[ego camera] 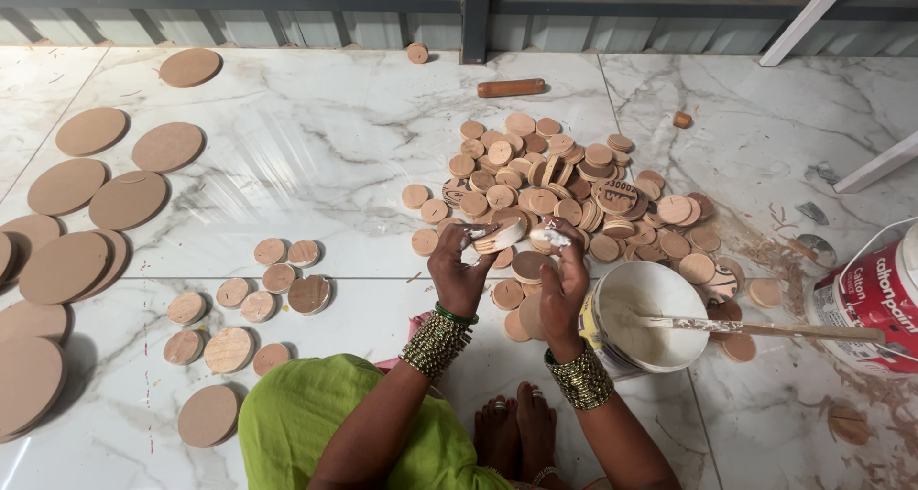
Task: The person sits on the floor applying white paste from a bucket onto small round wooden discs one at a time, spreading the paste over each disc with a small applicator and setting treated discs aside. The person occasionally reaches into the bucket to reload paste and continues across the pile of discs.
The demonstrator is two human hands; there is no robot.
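Gluing step judged underway: small round wooden disc (501, 234), white-smeared, is pinched in closed left hand (461, 268) above the pile, right hand (564, 278) curled with pasty fingertips (550, 235); pressing onto a mate is judged next.

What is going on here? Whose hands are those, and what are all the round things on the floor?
The picture comes from a camera worn on a person's head, looking down, so you see that person's own two hands. The left hand holds a small round wooden disc smeared with white paste. The right hand has white paste on its fingertips and touches the same disc. Beside it stands a white bucket of paste with a stick resting in it. Ahead on the marble floor lies a pile of small discs. Bigger brown discs lie far to the left.
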